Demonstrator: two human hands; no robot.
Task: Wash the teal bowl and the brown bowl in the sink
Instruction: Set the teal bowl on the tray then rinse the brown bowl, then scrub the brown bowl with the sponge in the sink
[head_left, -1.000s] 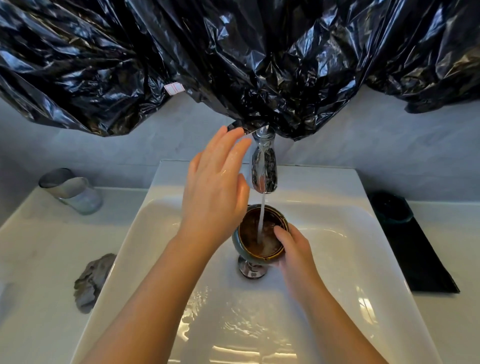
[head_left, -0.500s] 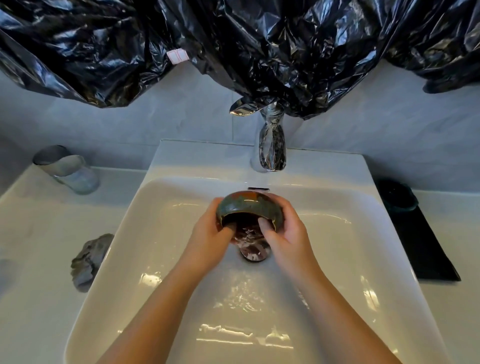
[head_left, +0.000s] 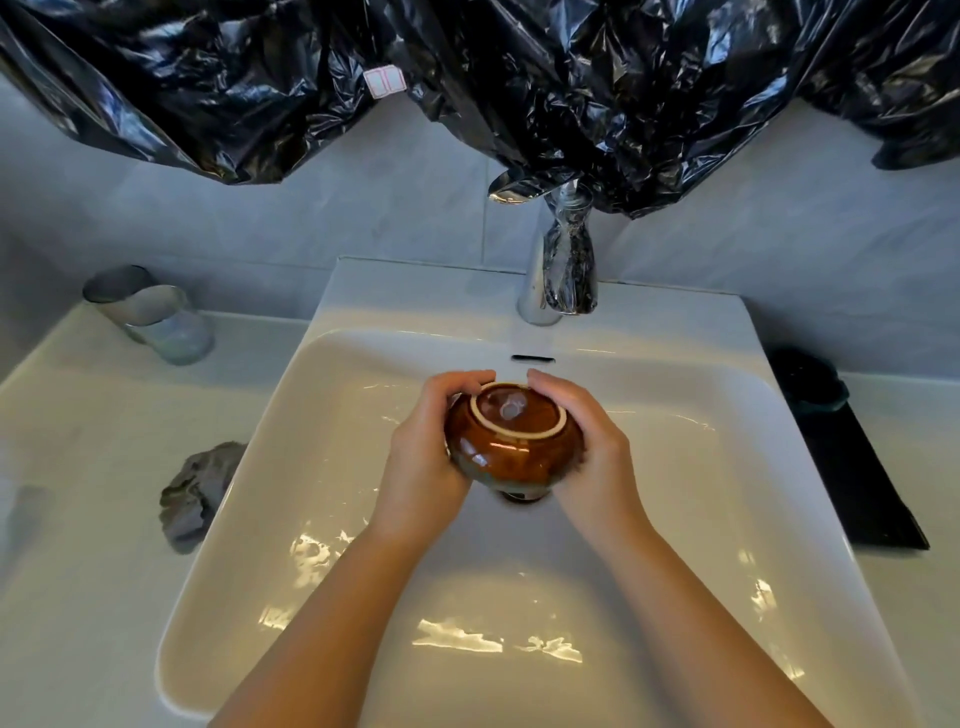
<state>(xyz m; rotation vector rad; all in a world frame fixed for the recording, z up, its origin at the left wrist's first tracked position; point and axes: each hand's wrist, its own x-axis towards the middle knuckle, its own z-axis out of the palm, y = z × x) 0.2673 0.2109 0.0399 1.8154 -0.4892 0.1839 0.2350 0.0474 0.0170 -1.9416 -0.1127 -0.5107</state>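
The brown bowl (head_left: 514, 441) sits upside down between your two hands, held above the middle of the sink (head_left: 363, 519), its pale foot ring turned up toward you and a teal band just visible along its lower edge. Off to the far left on the counter stand a glass tumbler (head_left: 150, 314) and, nearer the basin, a crumpled grey cloth (head_left: 195, 493), both well apart from the work. Your left hand (head_left: 431, 452) is wrapped around the bowl's left flank, fingers curled over toward the foot ring; it has a firm, closed hold on the glaze. Your right hand (head_left: 587, 447) mirrors it on the other side, fingers likewise curled on the bowl. Behind, the tap (head_left: 563, 270) shows no stream falling from it (so you are working on a wet bowl, not under running water). I judge you to be in the rubbing step on the outside and base of this bowl. The next move calls for turning it in your palms so every part of the underside gets rubbed, then a rinse, which means freeing one hand for the tap; wet glaze is slippery, so keep the other hand cupped well under it. On the right counter, a dark bowl-like thing (head_left: 810, 384) rests on a black mat (head_left: 862, 478), possibly the teal bowl, though I cannot tell.
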